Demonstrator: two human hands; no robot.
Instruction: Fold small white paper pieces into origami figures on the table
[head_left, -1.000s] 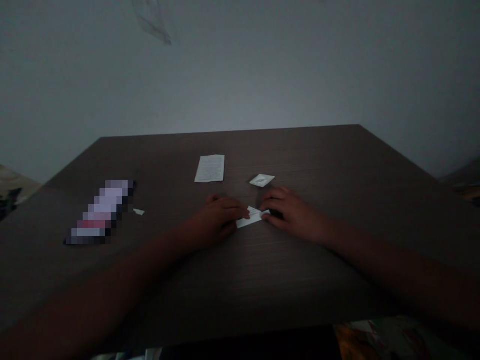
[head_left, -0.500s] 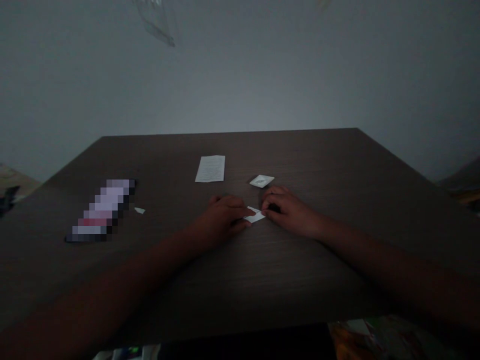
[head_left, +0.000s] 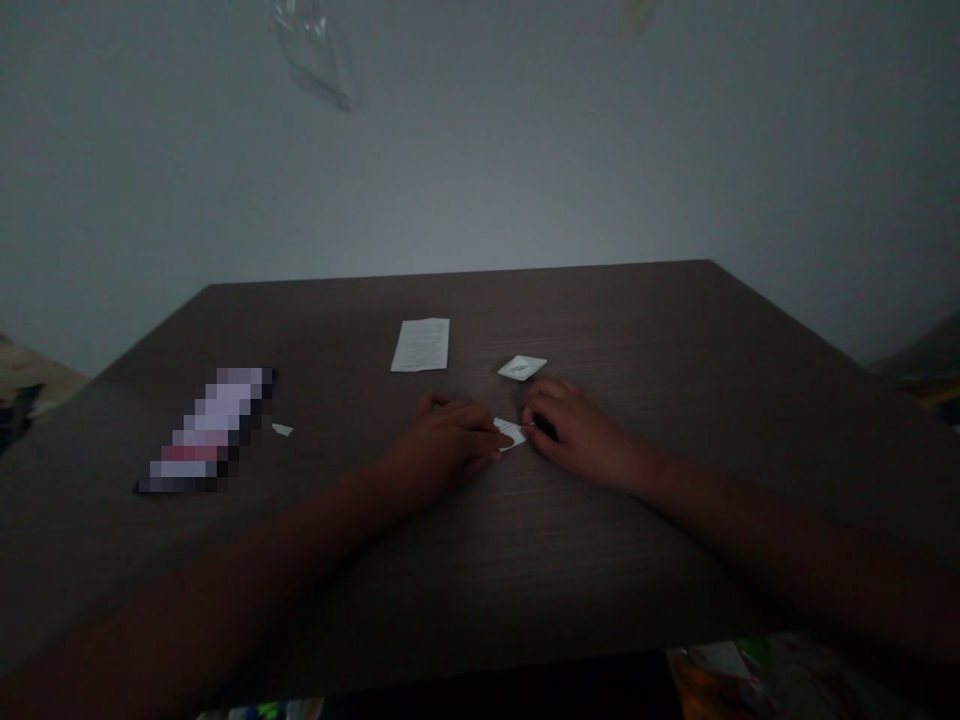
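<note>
A small piece of white paper (head_left: 509, 433) lies low over the table between my two hands, and part of it is hidden by fingers. My left hand (head_left: 455, 437) pinches its left side, thumb and fingers closed together. At the paper's right edge, my right hand (head_left: 568, 425) is closed with thumb and forefinger on the corner. Just beyond the right hand sits a small white diamond-shaped folded piece (head_left: 522, 367), touched by neither hand.
A printed sheet of paper (head_left: 421, 345) lies farther back on the dark wooden table (head_left: 600, 310). To the left are a phone (head_left: 210, 430) with a blurred screen and a small paper scrap (head_left: 282, 429). A clear plastic pouch (head_left: 311, 50) hangs on the wall behind.
The view has tilted up slightly, so everything sits a little lower. Both hands stay on the small paper; the right fingers have closed tighter at its edge and less of the paper shows.
</note>
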